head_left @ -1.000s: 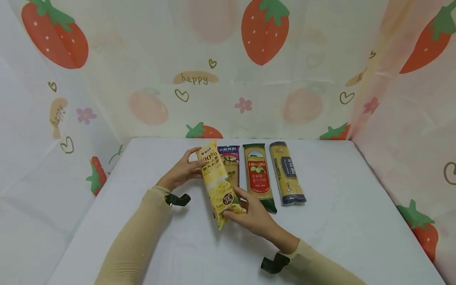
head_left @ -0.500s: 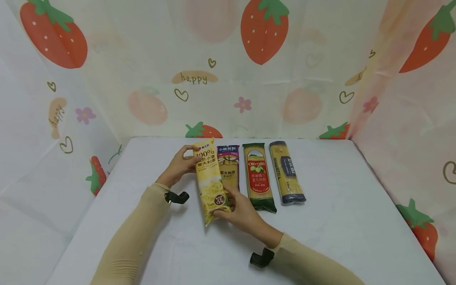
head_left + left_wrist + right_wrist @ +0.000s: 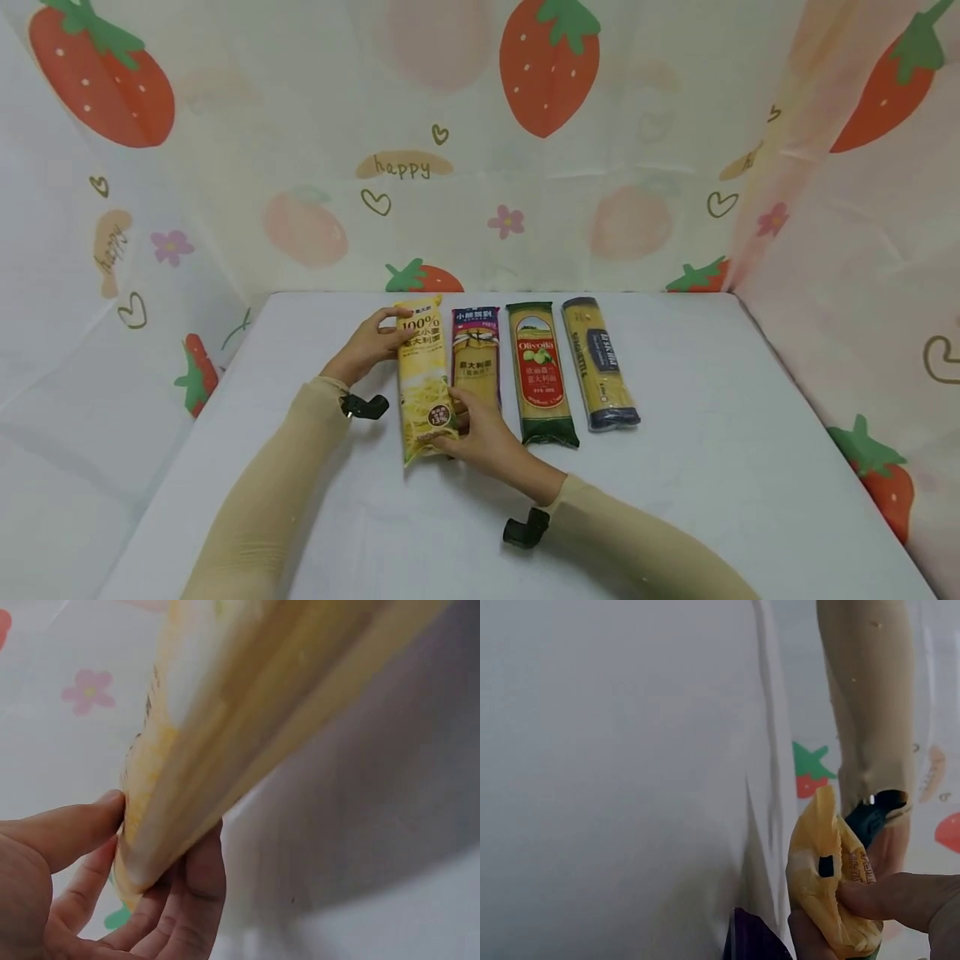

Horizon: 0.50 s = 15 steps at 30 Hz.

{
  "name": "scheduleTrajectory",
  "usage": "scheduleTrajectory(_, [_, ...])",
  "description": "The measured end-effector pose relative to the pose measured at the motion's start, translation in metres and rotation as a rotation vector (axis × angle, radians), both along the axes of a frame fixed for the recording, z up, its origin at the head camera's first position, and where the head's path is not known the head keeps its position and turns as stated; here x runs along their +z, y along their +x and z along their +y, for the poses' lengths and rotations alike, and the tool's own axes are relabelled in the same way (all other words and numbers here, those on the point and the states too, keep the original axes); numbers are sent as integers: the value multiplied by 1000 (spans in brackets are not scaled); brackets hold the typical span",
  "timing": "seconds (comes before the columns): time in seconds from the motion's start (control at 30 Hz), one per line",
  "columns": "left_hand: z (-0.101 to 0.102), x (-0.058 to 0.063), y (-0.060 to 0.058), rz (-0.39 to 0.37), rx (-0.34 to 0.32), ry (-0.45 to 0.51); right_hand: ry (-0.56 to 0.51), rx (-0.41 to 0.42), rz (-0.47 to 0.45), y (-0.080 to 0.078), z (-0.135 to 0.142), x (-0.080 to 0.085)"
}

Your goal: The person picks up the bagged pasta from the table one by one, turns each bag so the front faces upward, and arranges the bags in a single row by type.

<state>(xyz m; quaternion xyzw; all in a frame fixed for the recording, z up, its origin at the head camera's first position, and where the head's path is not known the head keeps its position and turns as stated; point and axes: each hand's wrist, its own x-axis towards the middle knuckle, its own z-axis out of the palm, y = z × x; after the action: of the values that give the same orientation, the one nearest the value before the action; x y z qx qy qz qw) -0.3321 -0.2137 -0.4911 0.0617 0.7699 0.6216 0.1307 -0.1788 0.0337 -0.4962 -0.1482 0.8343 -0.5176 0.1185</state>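
Both hands hold a yellow spaghetti packet (image 3: 424, 375) near the left end of a row of pasta packets. My left hand (image 3: 367, 346) pinches its upper left side; in the left wrist view the thumb lies on the front and the fingers (image 3: 202, 889) behind, with the packet raised off the cloth. Its lower right corner is gripped by my right hand (image 3: 483, 437), thumb on the front, as the right wrist view also shows at the packet's crimped end (image 3: 829, 877). Just right of it lies a purple-edged pasta packet (image 3: 476, 354), its lower part hidden by the right hand.
Further right lie a green and red Olivoilà spaghetti packet (image 3: 540, 375) and a blue-ended spaghetti packet (image 3: 600, 367). A white cloth covers the table (image 3: 697, 483). Strawberry-print sheets (image 3: 465, 167) stand behind and at both sides.
Both hands have carried the yellow spaghetti packet leftward and turned it more upright, uncovering the purple-edged packet's front. The other packets stay in place.
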Motion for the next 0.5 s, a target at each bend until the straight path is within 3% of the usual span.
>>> scheduleTrajectory(0.5, [-9,-3,-18,-73,-101,-143,37,-23,-36,-12,-29,-4])
